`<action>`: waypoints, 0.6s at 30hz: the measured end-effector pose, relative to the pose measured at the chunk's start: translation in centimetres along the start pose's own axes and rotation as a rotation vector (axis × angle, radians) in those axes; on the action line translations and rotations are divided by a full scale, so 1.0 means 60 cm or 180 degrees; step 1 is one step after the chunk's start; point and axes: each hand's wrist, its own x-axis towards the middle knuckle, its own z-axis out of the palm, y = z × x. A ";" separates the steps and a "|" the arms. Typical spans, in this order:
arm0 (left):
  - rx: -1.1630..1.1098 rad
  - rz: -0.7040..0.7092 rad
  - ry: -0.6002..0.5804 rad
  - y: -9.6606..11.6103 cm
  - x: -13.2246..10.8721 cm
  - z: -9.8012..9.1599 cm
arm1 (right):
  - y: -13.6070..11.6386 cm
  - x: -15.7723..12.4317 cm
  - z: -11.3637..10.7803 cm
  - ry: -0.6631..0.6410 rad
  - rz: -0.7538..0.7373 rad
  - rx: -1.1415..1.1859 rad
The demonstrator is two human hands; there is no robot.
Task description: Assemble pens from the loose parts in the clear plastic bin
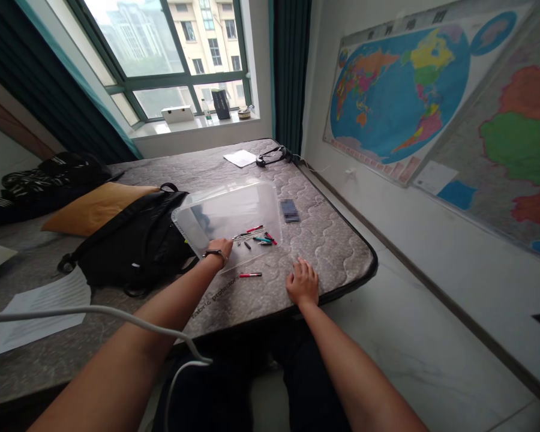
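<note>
A clear plastic box point(231, 207) lies tipped on its side on the mattress, its opening toward me. Several pens point(264, 240) and small pen parts point(247, 245) are scattered inside it, in red, teal, black and silver. My left hand point(220, 245), with a dark band at the wrist, reaches in at the box's near left; its fingers are curled closed beside the pens, and what they hold is hidden. A red and black pen point(251, 275) lies on the mattress in front of the box. Flat on the mattress near its edge rests my right hand point(303, 281), fingers extended, holding nothing.
Left of the box lie a black backpack point(137, 240), an orange-yellow cushion point(99, 207) and printed paper point(40, 309). A blurred dark rectangle point(290, 210) is at the right, headphones point(272, 157) and white paper point(240, 158) behind. A pale cable point(117, 313) crosses my left arm.
</note>
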 end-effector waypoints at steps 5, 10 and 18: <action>0.0014 0.0108 -0.0031 -0.006 0.001 0.012 | 0.001 0.000 0.002 0.0009 -0.0015 -0.0010; 0.0041 0.0404 0.0125 -0.001 -0.033 0.007 | 0.002 0.000 0.006 0.0014 0.0049 0.0043; -0.0050 0.1244 0.0358 -0.002 -0.189 0.078 | 0.001 -0.002 0.001 0.0093 -0.0038 0.0055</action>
